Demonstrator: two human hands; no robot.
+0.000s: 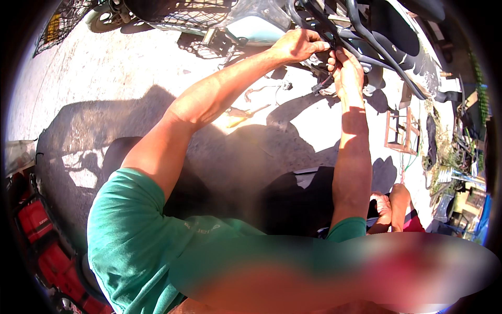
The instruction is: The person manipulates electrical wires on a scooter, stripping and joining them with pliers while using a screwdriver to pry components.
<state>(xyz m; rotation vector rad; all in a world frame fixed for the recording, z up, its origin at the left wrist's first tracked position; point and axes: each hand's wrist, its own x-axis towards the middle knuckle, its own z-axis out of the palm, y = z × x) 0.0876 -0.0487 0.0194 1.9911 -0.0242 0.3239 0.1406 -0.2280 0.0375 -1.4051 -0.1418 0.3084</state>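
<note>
Both my hands are raised at the far side, by the black tubular frame (374, 39) of a parked motorbike. My left hand (298, 46) reaches in from the left, thumb and fingers pinched together at a small dark part beneath the tubes. Close beside it, my right hand (348, 73) comes up from below with its fingers curled toward the same spot. What the fingertips grip is too small and too hidden to make out. A thin dark cable (325, 82) hangs just left of my right hand.
A yellow-handled tool (239, 116) lies on the sunlit concrete floor. Right of my right forearm stands a rusty metal frame (401, 131). Another person's hands (391, 208) are at the lower right. A red-and-black vehicle (39, 222) stands at the left, and clutter (465, 199) lines the right edge.
</note>
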